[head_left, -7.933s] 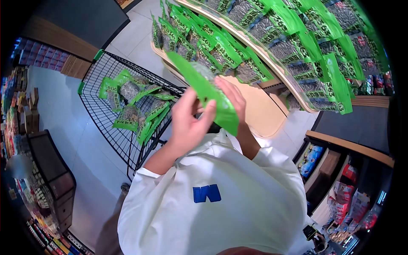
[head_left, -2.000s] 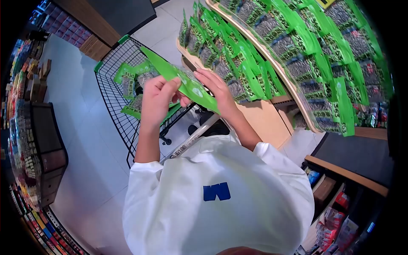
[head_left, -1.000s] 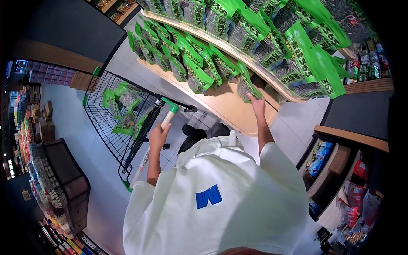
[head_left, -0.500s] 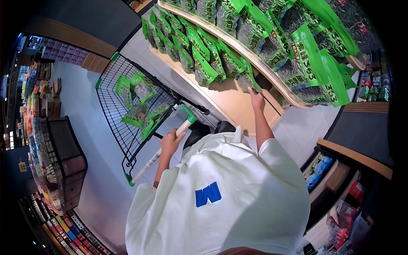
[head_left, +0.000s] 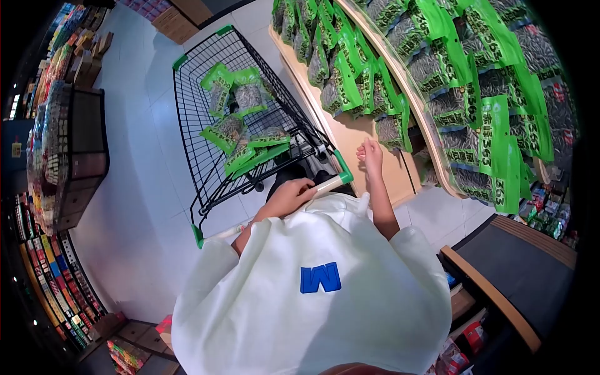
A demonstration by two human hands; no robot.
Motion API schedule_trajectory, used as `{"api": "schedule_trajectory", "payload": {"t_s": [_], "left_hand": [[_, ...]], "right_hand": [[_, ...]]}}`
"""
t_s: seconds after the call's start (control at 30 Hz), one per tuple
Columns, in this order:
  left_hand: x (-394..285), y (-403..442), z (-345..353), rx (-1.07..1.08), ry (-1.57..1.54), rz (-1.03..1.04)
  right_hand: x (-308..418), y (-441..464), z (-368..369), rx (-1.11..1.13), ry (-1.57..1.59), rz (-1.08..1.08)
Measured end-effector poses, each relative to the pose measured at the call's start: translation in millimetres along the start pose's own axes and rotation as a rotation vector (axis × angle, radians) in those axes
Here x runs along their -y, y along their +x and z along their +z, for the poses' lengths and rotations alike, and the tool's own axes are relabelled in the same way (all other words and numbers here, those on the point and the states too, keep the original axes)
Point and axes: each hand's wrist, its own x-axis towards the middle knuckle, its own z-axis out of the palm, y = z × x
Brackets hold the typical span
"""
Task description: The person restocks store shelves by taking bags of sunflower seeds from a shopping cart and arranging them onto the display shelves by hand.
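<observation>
My left hand (head_left: 289, 197) is closed on the white handle (head_left: 329, 184) of a black wire shopping cart (head_left: 190, 125). Several green bags of seeds (head_left: 250, 94) lie inside the cart. My right hand (head_left: 370, 154) is over the pale wooden lower shelf (head_left: 350, 134), its fingers loosely curled with nothing visible in them. Just beyond it, to the upper right, a green bag (head_left: 394, 130) stands at the end of the lower row. No contact between that bag and my right hand is visible.
An upper tier at the right holds more green bags (head_left: 494, 137) in rows. At the left stands a dark display crate (head_left: 81, 150) with packaged goods. A dark counter with a wooden edge (head_left: 494, 294) is at the lower right, and a stocked rack (head_left: 59, 281) at the lower left.
The bag held in both hands earlier is no longer in them. My left hand has since taken the cart handle, and my right hand has drawn back from the end bag on the lower shelf.
</observation>
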Motion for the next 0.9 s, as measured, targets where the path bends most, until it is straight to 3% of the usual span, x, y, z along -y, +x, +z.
{"api": "schedule_trajectory", "payload": {"t_s": [0.03, 0.07, 0.1, 0.13, 0.2, 0.27, 0.3, 0.37, 0.53, 0.83, 0.9], "left_hand": [[0, 2, -4, -0.028, -0.059, 0.038], [3, 8, -11, -0.146, -0.022, 0.036], [11, 14, -22, -0.207, -0.067, 0.023], [29, 24, -30, -0.311, -0.001, 0.007], [58, 49, -51, -0.461, 0.244, -0.099], [124, 80, -57, -0.286, 0.582, -0.201], [149, 92, -54, -0.282, 0.565, -0.204], [189, 110, -45, -0.011, 0.859, -0.470], [278, 128, -20, -0.089, 0.953, -0.596], [278, 148, -34, 0.008, 0.903, -0.455], [265, 152, -50, -0.039, 0.879, -0.272]], "right_hand": [[10, -13, 12, 0.143, -0.011, 0.005], [10, -22, 21, 0.148, -0.023, 0.015], [9, -28, 28, 0.279, -0.178, -0.116], [11, -32, 32, 0.411, -0.332, -0.250], [37, -49, 36, 0.444, -0.536, -0.332], [44, -60, 33, 0.449, -0.793, -0.493], [44, -62, 31, 0.452, -0.810, -0.485], [45, -63, 29, 0.400, -0.963, -0.666], [50, -69, 30, 0.400, -1.118, -0.684], [52, -66, 32, 0.396, -1.034, -0.733], [52, -67, 37, 0.371, -0.988, -0.755]]}}
